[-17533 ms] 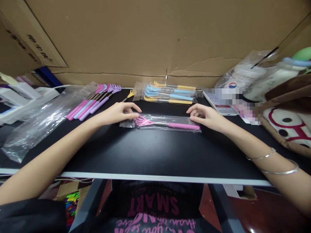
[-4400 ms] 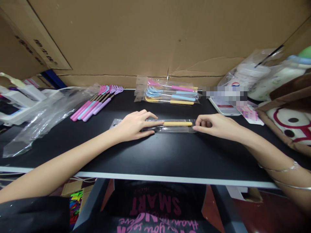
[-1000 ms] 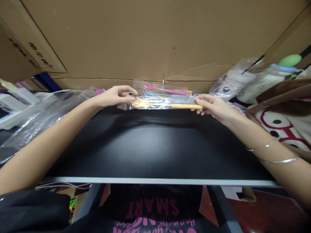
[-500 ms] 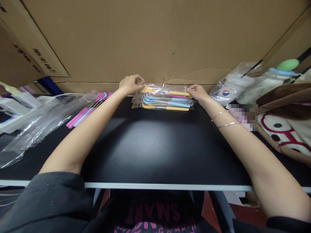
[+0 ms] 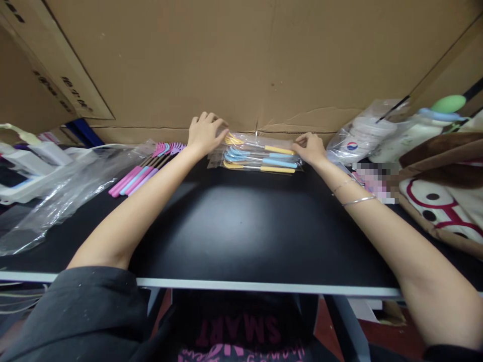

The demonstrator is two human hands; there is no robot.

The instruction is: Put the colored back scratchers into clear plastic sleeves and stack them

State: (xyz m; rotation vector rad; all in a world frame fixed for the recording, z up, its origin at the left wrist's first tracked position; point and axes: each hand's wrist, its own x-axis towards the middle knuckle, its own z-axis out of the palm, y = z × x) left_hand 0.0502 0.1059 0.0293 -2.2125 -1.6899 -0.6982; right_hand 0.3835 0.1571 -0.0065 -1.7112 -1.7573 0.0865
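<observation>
Several back scratchers in clear plastic sleeves lie in a stack at the back of the black table, some with blue handles and some with yellow. The topmost is a bagged yellow back scratcher (image 5: pixel 278 149), its claw end to the left. My left hand (image 5: pixel 206 134) is closed at that claw end, thumb on the sleeve, fingertips partly hidden. At the handle end my right hand (image 5: pixel 312 149) pinches the same sleeve with bent fingers. Below it in the stack are a bagged blue back scratcher (image 5: pixel 281 163) and another yellow one (image 5: pixel 278 170).
Unbagged pink, blue and purple back scratchers (image 5: pixel 138 176) lie left of my forearm. Beside them are loose plastic sleeves (image 5: pixel 86 181) and a white power strip (image 5: pixel 33 173). A bagged cup (image 5: pixel 366 136), a bottle (image 5: pixel 400 138) and a cloth bag (image 5: pixel 433 201) stand right. Cardboard (image 5: pixel 241 65) walls the back.
My left hand has turned, its fingers raised higher over the claw end. The right hand's fingers are more bent at the handle end. The whole view has shifted slightly.
</observation>
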